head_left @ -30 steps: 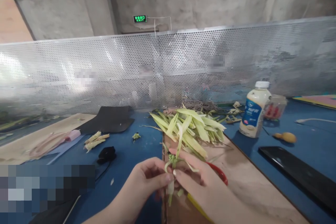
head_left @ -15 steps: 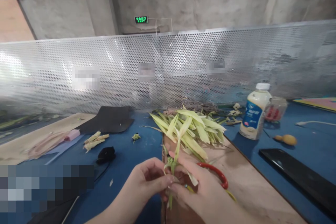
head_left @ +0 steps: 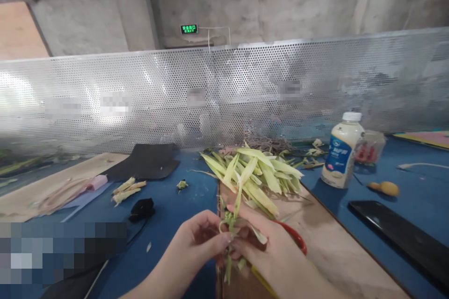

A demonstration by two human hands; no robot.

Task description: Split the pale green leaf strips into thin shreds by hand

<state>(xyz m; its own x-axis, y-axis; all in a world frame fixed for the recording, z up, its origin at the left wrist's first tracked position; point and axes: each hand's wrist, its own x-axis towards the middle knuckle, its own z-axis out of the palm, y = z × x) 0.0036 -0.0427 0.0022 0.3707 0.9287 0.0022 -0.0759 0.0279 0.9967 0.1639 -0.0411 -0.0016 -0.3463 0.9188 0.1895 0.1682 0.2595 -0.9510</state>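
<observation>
My left hand (head_left: 201, 238) and my right hand (head_left: 261, 243) meet at the near edge of the brown board, fingers pinched. Between them they hold a small knotted bundle of green corn husk strips (head_left: 229, 217), with loose ends sticking up and hanging down. The fingertips hide part of it. A red curved handle (head_left: 294, 236) shows past my right hand, and a yellow strip-like part (head_left: 264, 282) lies below it. Whether they belong to one tool, I cannot tell. Just beyond the hands is a heap of pale green corn husks (head_left: 252, 173).
The husks lie on a brown board (head_left: 336, 243) over a blue table (head_left: 168, 224). To the right are a bottle (head_left: 338, 152), a black phone (head_left: 396, 233) and a small gourd (head_left: 384, 188). Leftward lie a black sheet (head_left: 143, 161), husk pieces (head_left: 128, 190) and a black object (head_left: 142, 209).
My right hand has turned slightly and covers more of the red handle. The yellow part now shows below the hand rather than to its right. Both hands still hold the bundle.
</observation>
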